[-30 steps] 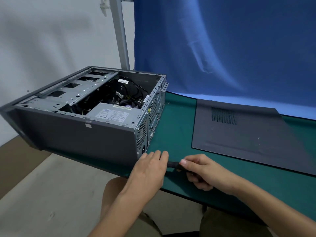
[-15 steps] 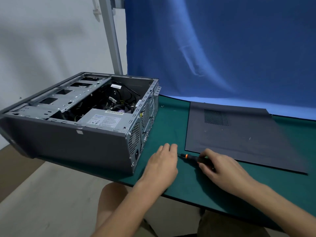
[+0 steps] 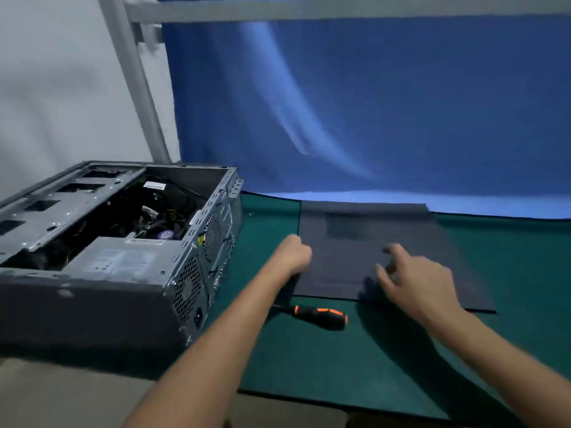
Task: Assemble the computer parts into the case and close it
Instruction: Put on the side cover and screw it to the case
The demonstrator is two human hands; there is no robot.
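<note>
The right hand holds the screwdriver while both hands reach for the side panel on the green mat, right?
Not quite: the head view shows the screwdriver lying on the green mat, in neither hand. The left hand and right hand do reach for the side panel.

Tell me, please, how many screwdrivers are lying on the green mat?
1: the black-and-orange-handled screwdriver lies on the green mat, just nearer than the flat dark grey side panel. Another could be hidden behind the grey computer case.
</note>
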